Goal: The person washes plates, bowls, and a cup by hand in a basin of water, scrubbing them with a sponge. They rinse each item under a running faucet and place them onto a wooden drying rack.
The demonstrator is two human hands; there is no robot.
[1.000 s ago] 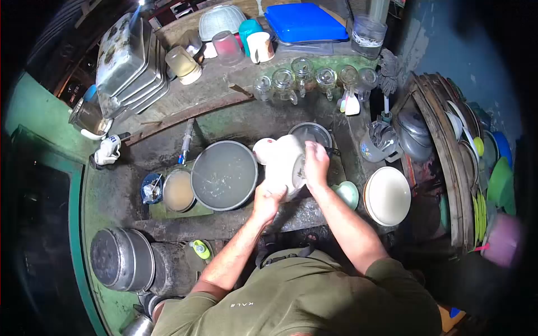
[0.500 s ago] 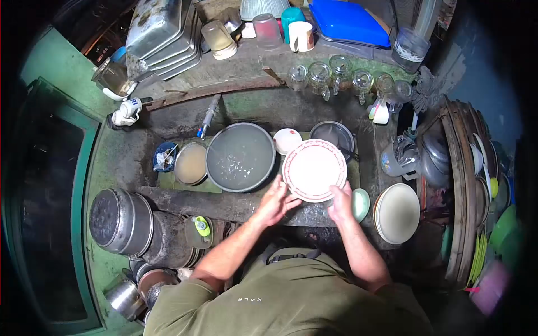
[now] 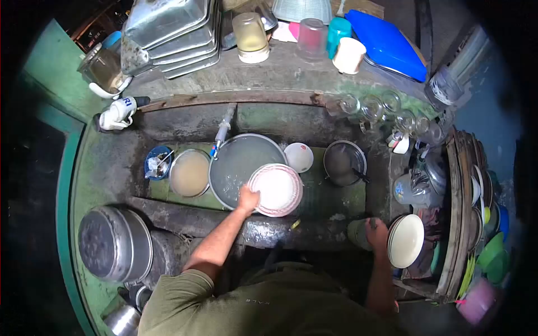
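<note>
My left hand (image 3: 249,200) grips the left rim of a white plate with a red patterned border (image 3: 276,189), tilted over the right front edge of a large basin of water (image 3: 241,159). Off to the right, my right hand (image 3: 376,231) is closed around something dim at the ledge, beside a stack of pale plates (image 3: 407,241); I cannot make out what it holds. A small white bowl (image 3: 298,157) sits just right of the basin. A small yellow-green item (image 3: 295,224) lies on the wet ledge (image 3: 330,229).
Left of the basin are a bowl of cloudy water (image 3: 189,173) and a blue container (image 3: 159,162). A dark pan (image 3: 344,162) stands at right. Glass mugs (image 3: 372,106) line the back shelf. A large pot (image 3: 115,244) stands at left.
The plate has moved left and down over the basin, now in my left hand alone. My right hand has let go of it and moved right, toward the plate stack. The camera view has shifted.
</note>
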